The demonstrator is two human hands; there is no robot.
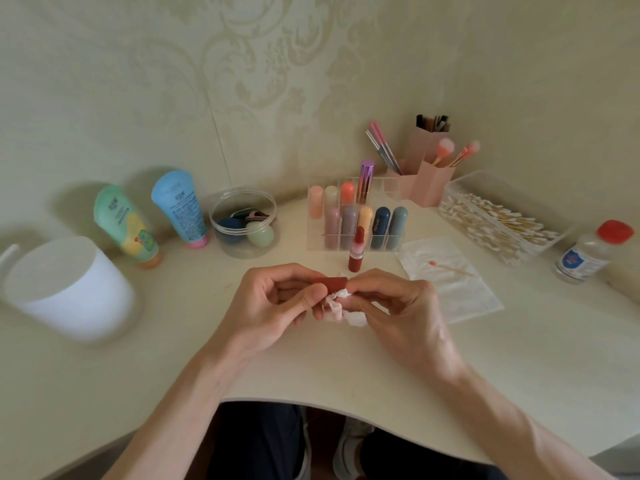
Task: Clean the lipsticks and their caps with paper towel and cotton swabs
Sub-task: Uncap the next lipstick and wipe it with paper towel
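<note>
Red cap (330, 282) pinched in left hand (273, 303) | right hand (398, 306) pinches paper towel (335, 311) at its rim | wiping cap | next, likely: swab inside

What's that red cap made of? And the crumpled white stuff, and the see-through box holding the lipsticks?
The red cap looks like matte plastic: smooth, even colour, no shine. The crumpled white stuff is probably paper towel: soft wrinkles, faint pinkish stains. The see-through box seems clear hard plastic, maybe acrylic: lipsticks show through its straight walls.
</note>
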